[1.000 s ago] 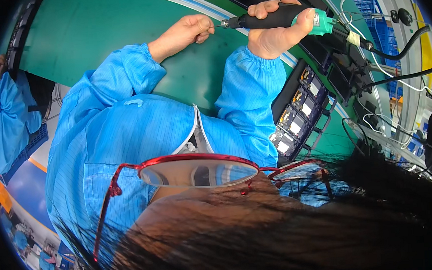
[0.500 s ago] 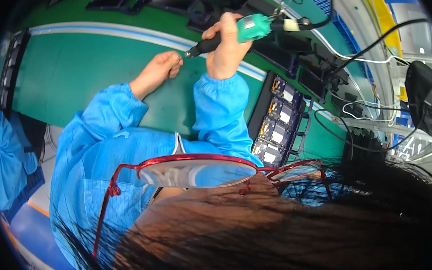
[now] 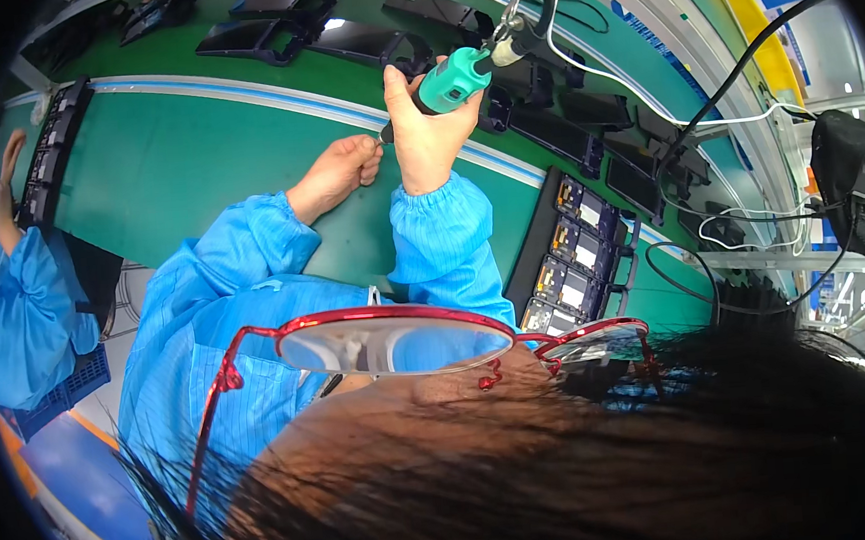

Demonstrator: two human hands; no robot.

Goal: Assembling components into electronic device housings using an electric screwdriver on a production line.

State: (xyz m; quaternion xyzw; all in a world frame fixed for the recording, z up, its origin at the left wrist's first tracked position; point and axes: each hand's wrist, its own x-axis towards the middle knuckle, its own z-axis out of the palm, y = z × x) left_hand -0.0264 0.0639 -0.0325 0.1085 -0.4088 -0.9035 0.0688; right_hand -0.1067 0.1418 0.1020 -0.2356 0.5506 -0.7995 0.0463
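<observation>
My right hand (image 3: 426, 142) is wrapped round an electric screwdriver (image 3: 454, 80) with a green rear body and a dark front grip. The tool is tilted, its tip down toward my left hand (image 3: 339, 176). Thumb and fingers of the left hand are pinched together right at that tip; whatever they hold is hidden or too small to name. A metal chain (image 3: 512, 4) and a dark cable rise from the screwdriver's rear end. Beneath both hands lies the green work mat (image 3: 195, 171).
Right of my right arm stands a row of open device housings (image 3: 564, 261) with parts inside. Dark frames (image 3: 367, 44) lie along the far strip. Another dark row (image 3: 51, 156) stands at the left, beside a co-worker's hands (image 3: 4, 190). Black cables (image 3: 731, 99) hang at the right.
The screwdriver has swung steeper and moved left in my right hand, its rear end now pointing more away from me. My left hand has shifted slightly right and nearer. A co-worker's hands have appeared at left.
</observation>
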